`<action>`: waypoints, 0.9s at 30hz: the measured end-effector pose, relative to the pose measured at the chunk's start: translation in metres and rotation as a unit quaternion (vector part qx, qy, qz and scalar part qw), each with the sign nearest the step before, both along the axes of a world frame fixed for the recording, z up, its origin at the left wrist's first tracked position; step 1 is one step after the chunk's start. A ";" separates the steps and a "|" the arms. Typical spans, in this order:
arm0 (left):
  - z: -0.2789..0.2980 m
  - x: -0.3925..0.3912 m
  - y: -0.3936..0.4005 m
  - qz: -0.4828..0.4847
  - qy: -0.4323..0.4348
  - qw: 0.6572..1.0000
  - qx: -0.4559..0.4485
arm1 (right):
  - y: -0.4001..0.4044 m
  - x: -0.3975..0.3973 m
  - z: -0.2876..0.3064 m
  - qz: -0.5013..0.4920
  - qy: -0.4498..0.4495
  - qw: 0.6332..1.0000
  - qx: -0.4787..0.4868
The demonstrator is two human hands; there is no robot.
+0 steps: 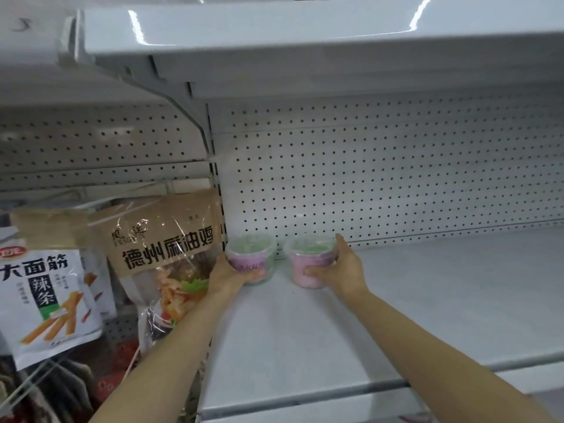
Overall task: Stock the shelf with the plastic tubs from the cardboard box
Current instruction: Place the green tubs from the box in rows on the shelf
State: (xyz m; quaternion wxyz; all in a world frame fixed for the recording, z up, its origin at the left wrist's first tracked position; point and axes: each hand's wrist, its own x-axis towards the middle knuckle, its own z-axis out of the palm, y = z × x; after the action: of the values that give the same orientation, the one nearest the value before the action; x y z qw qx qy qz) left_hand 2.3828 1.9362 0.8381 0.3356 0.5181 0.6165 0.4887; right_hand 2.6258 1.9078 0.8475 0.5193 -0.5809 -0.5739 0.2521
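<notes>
Gripping one tub each, the left hand (227, 274) and right hand (345, 268) hold two pink, clear-lidded tubs, left tub (251, 257) and right tub (309, 261), at the shelf's (396, 300) back-left corner.

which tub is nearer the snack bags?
The left tub, held by the left hand: it sits at the shelf's left end beside the brown bag. The right tub is further right.
</notes>
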 end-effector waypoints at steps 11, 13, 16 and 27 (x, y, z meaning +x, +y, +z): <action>-0.003 -0.001 0.007 0.019 0.017 1.000 0.001 | 0.023 -0.011 -0.003 -0.020 0.063 0.996 -0.060; -0.001 0.000 0.005 0.023 0.034 0.999 0.002 | 0.026 -0.015 -0.005 -0.012 0.058 0.996 -0.060; 0.000 0.000 0.006 0.025 0.052 0.998 0.000 | 0.031 -0.019 -0.007 -0.005 0.059 0.996 -0.060; 0.005 -0.004 0.005 0.009 0.087 0.996 -0.014 | 0.043 -0.018 -0.011 0.016 0.081 0.994 -0.071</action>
State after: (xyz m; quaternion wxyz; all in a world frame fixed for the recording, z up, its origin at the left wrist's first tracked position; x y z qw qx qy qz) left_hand 2.3786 1.9414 0.8431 0.2836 0.5480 0.6551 0.4361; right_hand 2.6077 1.9509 0.8366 0.5179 -0.5843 -0.5198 0.3468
